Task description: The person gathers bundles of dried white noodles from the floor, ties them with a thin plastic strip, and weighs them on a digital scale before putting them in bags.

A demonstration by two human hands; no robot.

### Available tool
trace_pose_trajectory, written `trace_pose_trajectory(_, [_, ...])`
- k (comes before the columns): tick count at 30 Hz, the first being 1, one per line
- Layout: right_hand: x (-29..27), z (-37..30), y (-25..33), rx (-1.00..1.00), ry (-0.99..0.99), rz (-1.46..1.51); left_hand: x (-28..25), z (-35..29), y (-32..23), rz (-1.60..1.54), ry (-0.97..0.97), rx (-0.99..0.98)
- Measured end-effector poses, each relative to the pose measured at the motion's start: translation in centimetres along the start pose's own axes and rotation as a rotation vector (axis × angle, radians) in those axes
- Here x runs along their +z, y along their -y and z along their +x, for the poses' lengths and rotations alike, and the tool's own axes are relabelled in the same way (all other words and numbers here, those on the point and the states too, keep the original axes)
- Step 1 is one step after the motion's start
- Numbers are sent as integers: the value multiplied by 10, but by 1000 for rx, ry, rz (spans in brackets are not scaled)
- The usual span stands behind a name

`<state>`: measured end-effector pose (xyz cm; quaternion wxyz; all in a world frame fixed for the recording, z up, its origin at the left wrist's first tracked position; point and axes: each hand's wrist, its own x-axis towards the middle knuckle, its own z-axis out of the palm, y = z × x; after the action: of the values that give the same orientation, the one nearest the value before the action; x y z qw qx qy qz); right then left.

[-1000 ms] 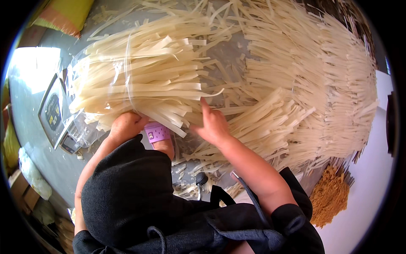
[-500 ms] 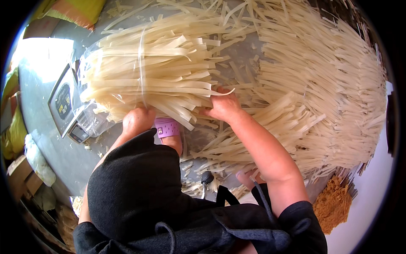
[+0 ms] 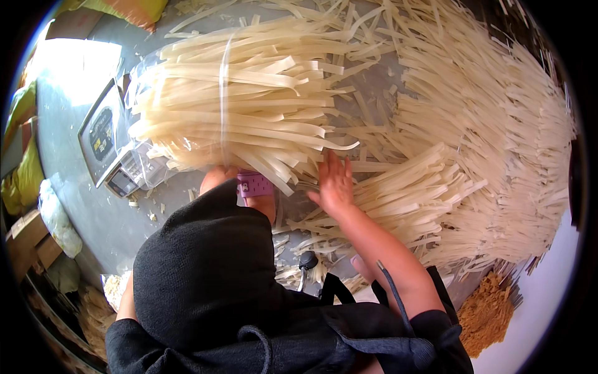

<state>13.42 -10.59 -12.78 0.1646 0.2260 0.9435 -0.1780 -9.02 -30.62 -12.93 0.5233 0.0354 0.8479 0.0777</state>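
Observation:
A large bundle of flat, pale dried noodle strips (image 3: 261, 106) lies in a clear plastic bag (image 3: 142, 84), the loose ends sticking out to the right. A see-through band or bag edge (image 3: 225, 93) crosses the bundle. My left hand (image 3: 218, 177) is at the bag's near edge, partly behind my raised knee; its fingers are hidden. My right hand (image 3: 336, 184) is open, fingers spread, just at the near right ends of the strips, holding nothing. Beneath and beside the bag's left end stands a digital scale (image 3: 99, 140).
More strips (image 3: 473, 124) are spread thickly across the right side, with a loose heap (image 3: 411, 193) beside my right hand. A purple clog (image 3: 255, 184) is on my foot under the bundle's near edge. An orange-brown pile (image 3: 489, 315) lies at lower right, sacks (image 3: 59, 218) at left.
My right hand has come away from the strip ends and opened. My left hand now shows less, behind my knee. The whole view has shifted slightly.

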Motion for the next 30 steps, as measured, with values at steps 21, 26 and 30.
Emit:
trace_pose_trajectory(21, [-64,-40,-43,356,-404,671,8,-2,-50,-7,597,390])
trace_pose_trajectory(26, [-19,-111,-126,1268,-397,1075,-35,-51,-93,-39,679,426])
trace_pose_trajectory(30, [4,-64,-150,1533,-449,972,-51,-87,-125,-94,597,491])
